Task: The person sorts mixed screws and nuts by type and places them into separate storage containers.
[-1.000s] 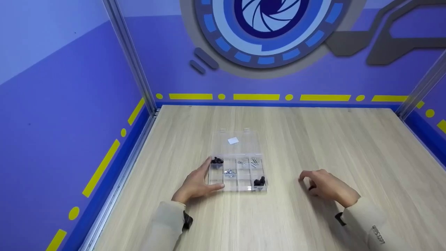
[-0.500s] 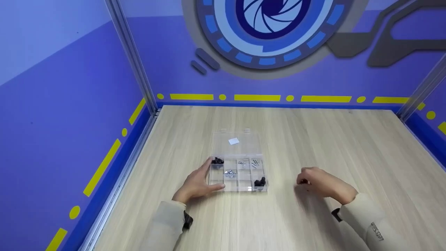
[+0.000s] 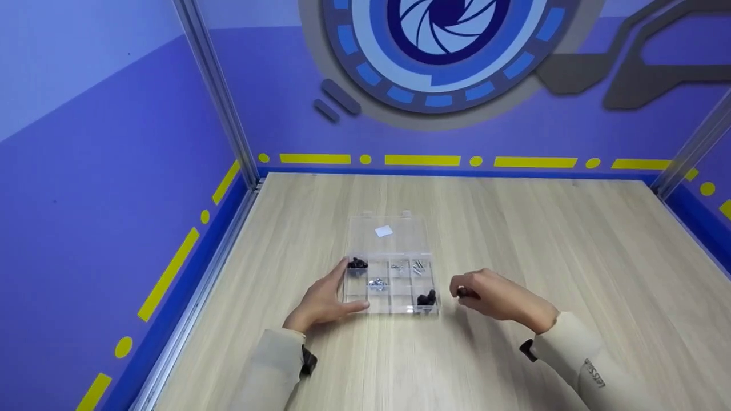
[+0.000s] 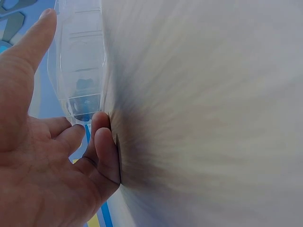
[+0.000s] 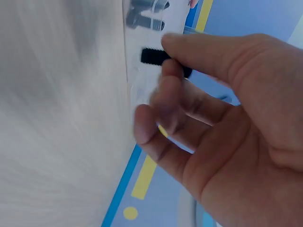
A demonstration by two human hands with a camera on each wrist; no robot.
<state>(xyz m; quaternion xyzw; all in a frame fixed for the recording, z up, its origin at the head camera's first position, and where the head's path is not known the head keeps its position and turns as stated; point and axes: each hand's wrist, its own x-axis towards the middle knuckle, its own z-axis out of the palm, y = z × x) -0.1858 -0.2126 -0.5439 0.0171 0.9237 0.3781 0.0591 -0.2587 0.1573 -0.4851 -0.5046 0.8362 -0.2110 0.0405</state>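
Note:
A clear plastic compartment box (image 3: 400, 311) lies on the table with its lid laid back. My left hand (image 3: 320, 302) rests against its left side, thumb along the near edge and fingers spread towards the back corner. In the left wrist view, the fingers touch the box's clear wall (image 4: 80, 47). Just right of the box, my right hand (image 3: 491, 294) pinches a black screw (image 5: 155, 56) between thumb and fingertips; its threaded end sticks out and its other end is partly hidden. Similar black screws (image 3: 426, 298) lie in the near right compartment.
Small black pieces (image 3: 357, 264) fill the far left compartment. Small silver parts (image 3: 377, 283) and silver screws or pins (image 3: 419, 267) lie in other compartments. A white label (image 3: 384, 231) is on the lid (image 3: 360, 237). Walls enclose the wooden table (image 3: 514, 228).
My right hand has picked up the black screw from the table and moved left towards the box. My left hand and the box stay in place.

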